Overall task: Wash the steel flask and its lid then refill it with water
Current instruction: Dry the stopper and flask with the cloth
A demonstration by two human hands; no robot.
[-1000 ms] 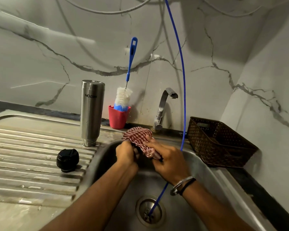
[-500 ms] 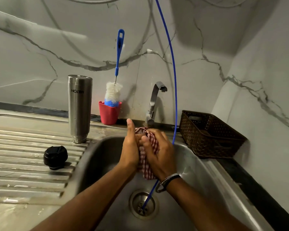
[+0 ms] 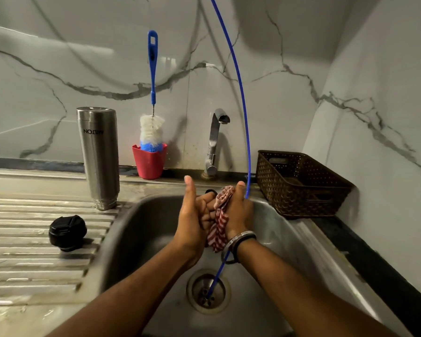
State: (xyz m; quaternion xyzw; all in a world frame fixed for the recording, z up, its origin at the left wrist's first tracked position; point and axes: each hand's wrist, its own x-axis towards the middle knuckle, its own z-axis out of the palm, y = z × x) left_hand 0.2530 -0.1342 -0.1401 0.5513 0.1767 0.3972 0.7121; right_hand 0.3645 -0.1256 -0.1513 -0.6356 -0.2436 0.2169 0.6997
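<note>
Both hands are busy w/ the red-checked cloth (image 3: pixel 219 216) over the sink (image 3: pixel 289 229): your left hand (image 3: pixel 192 220) and right hand (image 3: pixel 238 212) press it between the palms, fingers wrapped on the cloth, thumbs up. Neither touches the flask yet.

The steel flask (image 3: pixel 99 156) stands upside down on the ribbed drainboard (image 3: pixel 22 254), well left of your hands, mouth end down, brushed metal w/ an inverted logo. Its black lid (image 3: pixel 67 232) lies apart, nearer you, on the ribs.

Handling, as a guess: flask is rigid, prob. light if empty, and slick if wet, so grip round the mid-body, not the narrow threaded end. The lid is small and looks ridged; pinch it by the rim.

Bottle brush (image 3: pixel 152 127) sits in the red cup (image 3: pixel 149 161) by the tap (image 3: pixel 215 139).
</note>
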